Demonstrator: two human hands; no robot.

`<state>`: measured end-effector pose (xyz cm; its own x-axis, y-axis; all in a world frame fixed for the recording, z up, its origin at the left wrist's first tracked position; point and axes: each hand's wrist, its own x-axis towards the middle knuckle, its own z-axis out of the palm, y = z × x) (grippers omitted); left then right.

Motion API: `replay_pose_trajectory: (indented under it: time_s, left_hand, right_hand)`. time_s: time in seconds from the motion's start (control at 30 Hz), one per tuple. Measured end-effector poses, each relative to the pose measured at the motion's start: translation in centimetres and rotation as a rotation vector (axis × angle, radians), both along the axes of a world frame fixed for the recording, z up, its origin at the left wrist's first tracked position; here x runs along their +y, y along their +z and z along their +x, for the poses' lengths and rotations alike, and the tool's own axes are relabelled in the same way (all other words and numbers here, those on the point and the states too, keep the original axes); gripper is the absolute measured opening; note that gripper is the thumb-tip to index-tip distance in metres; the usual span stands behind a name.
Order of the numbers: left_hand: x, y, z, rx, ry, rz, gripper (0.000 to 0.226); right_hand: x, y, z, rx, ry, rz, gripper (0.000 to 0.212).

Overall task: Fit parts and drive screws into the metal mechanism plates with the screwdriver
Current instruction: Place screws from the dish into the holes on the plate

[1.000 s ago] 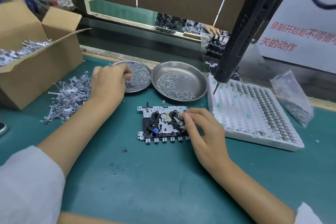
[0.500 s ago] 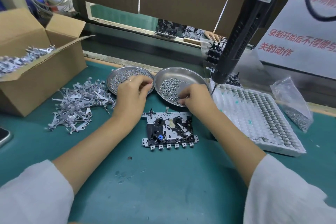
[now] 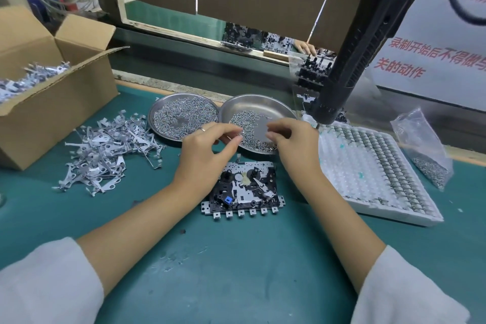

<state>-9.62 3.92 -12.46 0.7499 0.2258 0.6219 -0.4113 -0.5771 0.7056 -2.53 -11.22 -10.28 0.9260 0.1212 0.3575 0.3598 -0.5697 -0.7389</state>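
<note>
The metal mechanism plate, with black parts and a blue piece, lies flat on the green mat between my forearms. My left hand and my right hand hover just beyond it, over the near rim of the right steel dish of screws. Each hand's fingertips pinch together on something tiny, seemingly a screw, and the two pinches almost meet. The black electric screwdriver hangs untouched at the right, its bit just past my right hand.
A second steel dish of screws sits to the left. Loose metal levers lie heaped beside an open cardboard box. On the right are a white tray of small parts and a plastic bag of screws.
My left hand left the left dish and came right. My right hand went from the plate into the right dish, then drew back, and now both pinches are close together over the dish's near rim.
</note>
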Motion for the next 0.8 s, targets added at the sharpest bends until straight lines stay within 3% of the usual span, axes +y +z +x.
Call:
replay_pose_trajectory:
  time_s: [0.1, 0.23, 0.53, 0.8]
  left_hand:
    - [0.0, 0.0, -0.1, -0.027, -0.02, 0.02, 0.017]
    - [-0.2, 0.0, -0.2, -0.056, -0.052, 0.001, 0.025]
    - [-1.1, 0.1, -0.8, -0.151, -0.112, 0.002, 0.023]
    - [-2.7, 0.9, -2.0, -0.185, -0.21, -0.06, 0.028]
  right_hand:
    - [-0.3, 0.2, 0.1, 0.031, -0.003, 0.132, 0.018]
    - [-0.4, 0.5, -0.5, 0.217, 0.067, 0.432, 0.016]
    - [-1.5, 1.0, -3.4, 0.572, 0.187, 0.769, 0.009]
    - [-1.8, 0.9, -5.7, 0.627, 0.292, 0.982, 0.013]
